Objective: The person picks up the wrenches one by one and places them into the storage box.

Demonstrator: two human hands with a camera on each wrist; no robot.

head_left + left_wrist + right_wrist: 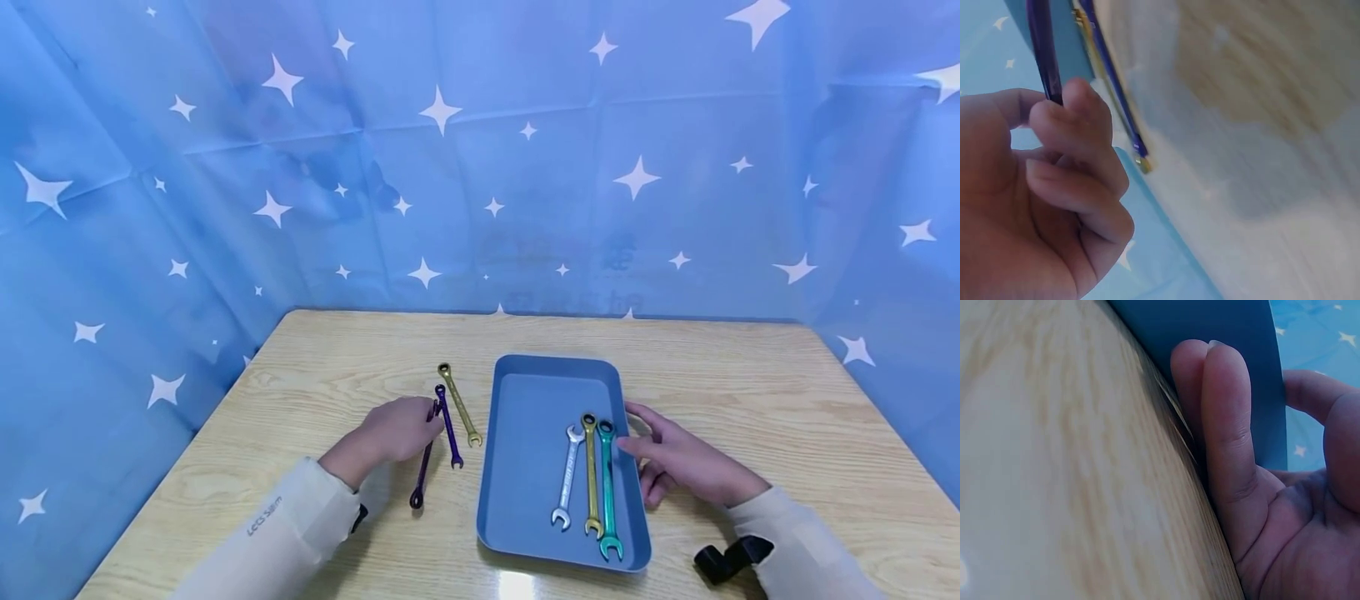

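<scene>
My left hand [399, 427] pinches a dark purple combination wrench [423, 477] between thumb and fingertips, left of the tray. Its ring end points toward me, and the hand hides part of the upper end. Just right of it lies a violet-blue wrench [450, 427] on the table, and beside that a gold wrench [461, 406]. My right hand [686, 458] holds the right wall of the blue-grey tray [525, 425], thumb over the rim and fingers against the outside. Inside the tray lie a silver wrench [570, 477], a gold wrench [592, 483] and a green wrench [608, 492], roughly side by side.
The wooden table [360, 350] carries the tray and the loose wrenches. A blue curtain [465, 192] with white stars hangs behind the table's far edge and along both sides. A black strap piece [723, 562] juts from the right sleeve.
</scene>
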